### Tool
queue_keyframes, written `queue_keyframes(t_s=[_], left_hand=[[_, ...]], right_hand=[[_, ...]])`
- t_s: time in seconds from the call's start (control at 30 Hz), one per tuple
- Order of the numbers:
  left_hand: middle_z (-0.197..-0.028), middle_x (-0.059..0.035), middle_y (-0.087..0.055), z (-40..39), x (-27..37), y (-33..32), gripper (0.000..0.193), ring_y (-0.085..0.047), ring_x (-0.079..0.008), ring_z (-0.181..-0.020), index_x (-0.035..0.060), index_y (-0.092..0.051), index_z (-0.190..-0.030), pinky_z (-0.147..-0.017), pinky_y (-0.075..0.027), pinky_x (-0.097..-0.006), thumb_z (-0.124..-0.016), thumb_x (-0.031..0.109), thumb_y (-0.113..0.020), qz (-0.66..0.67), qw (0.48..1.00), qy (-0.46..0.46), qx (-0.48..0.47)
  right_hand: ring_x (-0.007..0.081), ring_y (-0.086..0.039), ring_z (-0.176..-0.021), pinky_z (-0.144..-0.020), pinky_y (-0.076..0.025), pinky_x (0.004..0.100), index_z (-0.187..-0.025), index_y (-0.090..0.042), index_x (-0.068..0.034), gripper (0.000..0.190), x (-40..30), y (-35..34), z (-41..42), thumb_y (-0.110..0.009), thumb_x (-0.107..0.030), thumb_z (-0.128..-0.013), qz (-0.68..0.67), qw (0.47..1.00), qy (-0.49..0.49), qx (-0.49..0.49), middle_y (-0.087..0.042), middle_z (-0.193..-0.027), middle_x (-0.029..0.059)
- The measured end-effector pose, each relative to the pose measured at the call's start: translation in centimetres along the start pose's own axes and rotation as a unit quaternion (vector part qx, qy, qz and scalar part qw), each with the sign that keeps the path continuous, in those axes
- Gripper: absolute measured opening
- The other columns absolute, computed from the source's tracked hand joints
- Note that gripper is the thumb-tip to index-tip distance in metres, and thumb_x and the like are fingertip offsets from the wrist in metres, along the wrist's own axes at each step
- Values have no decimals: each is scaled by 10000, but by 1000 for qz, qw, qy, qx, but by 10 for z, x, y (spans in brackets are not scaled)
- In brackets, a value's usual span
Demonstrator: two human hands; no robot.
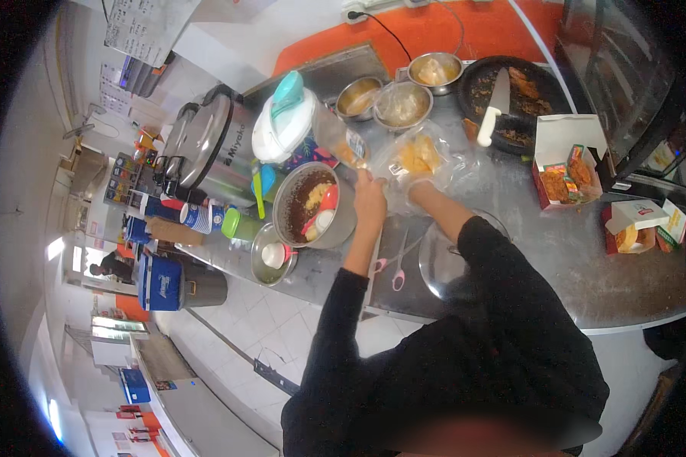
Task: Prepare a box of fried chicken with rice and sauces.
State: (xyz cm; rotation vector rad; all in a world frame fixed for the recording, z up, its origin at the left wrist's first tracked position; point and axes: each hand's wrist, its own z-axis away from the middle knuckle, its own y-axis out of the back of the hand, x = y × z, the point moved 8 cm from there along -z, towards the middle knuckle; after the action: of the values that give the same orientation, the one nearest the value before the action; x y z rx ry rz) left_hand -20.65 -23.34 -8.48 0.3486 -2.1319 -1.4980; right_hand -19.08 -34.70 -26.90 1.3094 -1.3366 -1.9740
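My left hand point(371, 197) grips the lower end of a clear plastic packet point(338, 137) that bears a printed label. Just right of it lies a clear plastic bag point(443, 143) holding yellow-orange food pieces point(417, 155). My right hand point(424, 193) reaches into or under the near side of this bag; its fingers are hidden by the crumpled plastic. Left of my left hand stands a deep metal pot point(346, 211) with dark brown crumbs, a yellowish heap and a red scoop point(329, 197). Below my right forearm is a round metal lid point(443, 263).
Metal bowls point(403, 105) stand at the back. A white-handled knife point(494, 108) rests across a round dark chopping board point(474, 80). Open food boxes point(569, 134) sit at the right. A Miyako rice cooker point(214, 148) and scissors point(399, 279) are on the steel counter point(526, 251).
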Motion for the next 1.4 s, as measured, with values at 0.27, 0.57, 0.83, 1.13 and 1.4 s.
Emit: queue_keyframes(t_s=[0.27, 0.57, 0.83, 1.13, 1.4], left_hand=[[-928, -306, -513, -12, -99, -113, 579, -507, -363, -905, -65, -484, -1030, -788, -394, -378, -654, 356, -614, 61, 990, 124, -39], [-863, -141, -560, -46, -17, -157, 637, -522, -237, -734, -15, -364, -1189, -627, -409, -317, -663, 217, -640, 491, 817, 301, -23], [-1080, -167, -437, 79, -19, -20, 425, -387, -317, -1033, 39, -510, -1031, -888, -288, -392, -642, 154, -638, 149, 937, 134, 286], [-1051, -129, -445, 281, -49, 11, 345, -396, -280, -1004, 19, -486, -983, -857, -295, -384, -641, 5, -531, 84, 877, 337, 332], [-1073, -69, -450, 363, -93, 60, 317, -433, -203, -967, 82, -466, -1023, -734, -329, -334, -714, 23, -507, 100, 822, 407, 387]], right_hand=[[278, -559, -854, -704, -437, 373, -906, -588, -47, 267, -72, 110, 100, -434, -223, -776, 72, 993, 71, -59, -580, -899, 151], [292, -508, -942, -795, -412, 380, -1088, -479, -97, 320, 3, 158, 199, -432, -120, -772, -59, 997, -6, -44, -507, -1034, 143], [192, -531, -876, -788, -405, 285, -1001, -520, -71, 235, 105, 164, 304, -491, -186, -798, -456, 883, 2, 113, -564, -954, 79], [63, -456, -747, -648, -393, 218, -899, -523, -45, 139, 58, 121, 280, -510, -151, -809, -732, 679, -51, -20, -524, -814, -12], [269, -544, -704, -631, -429, 371, -731, -571, -57, 141, 90, 227, 258, -554, -191, -691, 4, 919, -52, 391, -558, -722, 120]])
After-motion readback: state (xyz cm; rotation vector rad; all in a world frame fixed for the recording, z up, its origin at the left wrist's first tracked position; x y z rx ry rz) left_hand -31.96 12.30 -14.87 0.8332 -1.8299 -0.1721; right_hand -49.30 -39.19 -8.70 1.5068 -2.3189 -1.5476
